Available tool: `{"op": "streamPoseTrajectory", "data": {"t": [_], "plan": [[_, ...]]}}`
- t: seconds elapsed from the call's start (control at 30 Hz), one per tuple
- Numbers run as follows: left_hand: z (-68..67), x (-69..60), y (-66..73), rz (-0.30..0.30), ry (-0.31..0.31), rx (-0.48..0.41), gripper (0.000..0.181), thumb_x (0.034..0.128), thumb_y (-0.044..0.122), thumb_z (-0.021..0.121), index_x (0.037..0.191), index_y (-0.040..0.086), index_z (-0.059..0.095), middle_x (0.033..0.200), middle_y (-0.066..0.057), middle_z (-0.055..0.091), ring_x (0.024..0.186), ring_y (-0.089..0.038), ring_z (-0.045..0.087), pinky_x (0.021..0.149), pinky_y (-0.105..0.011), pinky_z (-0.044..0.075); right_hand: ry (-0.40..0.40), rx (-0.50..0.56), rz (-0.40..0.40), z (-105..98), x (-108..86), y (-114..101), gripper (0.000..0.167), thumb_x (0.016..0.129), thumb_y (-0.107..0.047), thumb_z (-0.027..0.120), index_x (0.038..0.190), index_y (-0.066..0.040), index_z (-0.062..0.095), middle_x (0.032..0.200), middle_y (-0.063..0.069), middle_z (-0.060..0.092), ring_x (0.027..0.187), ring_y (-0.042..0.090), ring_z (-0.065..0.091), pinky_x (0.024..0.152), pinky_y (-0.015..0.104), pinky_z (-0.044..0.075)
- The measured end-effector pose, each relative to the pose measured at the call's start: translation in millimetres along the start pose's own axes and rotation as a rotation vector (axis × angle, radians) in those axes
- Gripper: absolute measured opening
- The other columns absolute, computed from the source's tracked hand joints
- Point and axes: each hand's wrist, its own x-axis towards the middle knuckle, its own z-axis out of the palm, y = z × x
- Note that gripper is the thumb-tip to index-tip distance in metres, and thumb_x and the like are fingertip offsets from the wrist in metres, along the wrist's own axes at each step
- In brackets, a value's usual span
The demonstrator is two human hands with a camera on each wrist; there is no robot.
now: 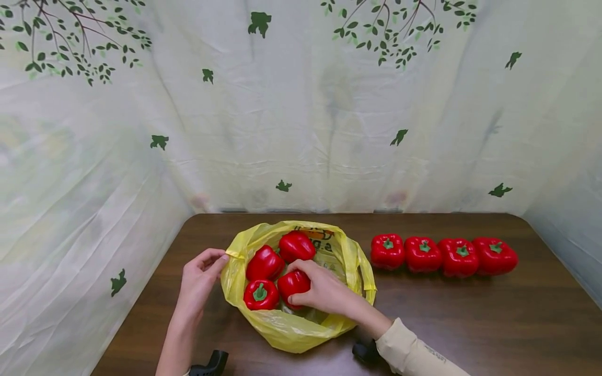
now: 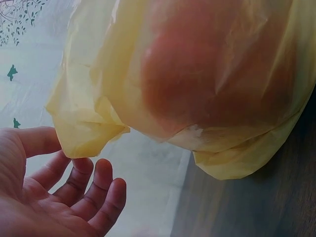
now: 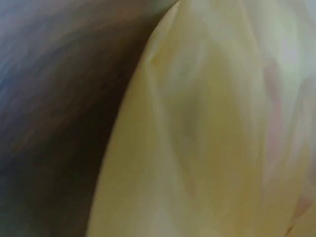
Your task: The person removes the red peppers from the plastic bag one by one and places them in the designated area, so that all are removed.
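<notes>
A yellow plastic bag (image 1: 291,337) lies with its mouth spread wide on the table. Within it, my right hand (image 1: 324,290) grips a red bell pepper (image 1: 292,287) with thumb and fingers. Three more peppers rest in the bag: one front left (image 1: 254,301), one behind it (image 1: 265,263), one at the back (image 1: 297,246). At the bag's left rim, my left hand (image 1: 199,277) pinches the plastic between thumb and index finger; the left wrist view shows its other fingers (image 2: 102,173) loosely bent below the bag (image 2: 89,140). The bag's wall (image 3: 207,148) hides my right hand in the right wrist view.
To the right of the bag, several red bell peppers (image 1: 387,251) stand in a row with green stems up. The brown wooden table (image 1: 470,324) meets a pale leaf-print curtain (image 1: 305,130) at its back edge. Dark wrist gear (image 1: 211,364) shows at the front.
</notes>
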Motion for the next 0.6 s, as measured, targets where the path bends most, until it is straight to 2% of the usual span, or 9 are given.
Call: {"op": "streamPoseTrajectory", "data": {"t": [0.33,0.6], "plan": [[-0.7,0.2,0.7,0.01,0.004,0.0,0.028,0.098,0.021,0.062,0.113,-0.002,0.063,0.104,-0.009,0.062,0.085,-0.018,0.059,0.074,-0.025,0.052,-0.011,0.051,0.028,-3,-6.1,1,0.078,0.074,-0.034,0.082,0.139,-0.019,0.042,0.129,-0.003,0.052,0.109,0.013,0.054,0.083,0.033,0.051],[-0.7,-0.1,0.5,0.017,0.009,-0.003,0.027,0.0978,0.02,0.062,0.112,-0.003,0.063,0.102,-0.009,0.063,0.084,-0.017,0.059,0.073,-0.025,0.051,0.031,0.093,0.01,-13,-13.2,-6,0.089,0.074,-0.027,0.084,0.148,-0.017,0.035,0.136,-0.002,0.049,0.116,0.016,0.053,0.085,0.034,0.052]]}}
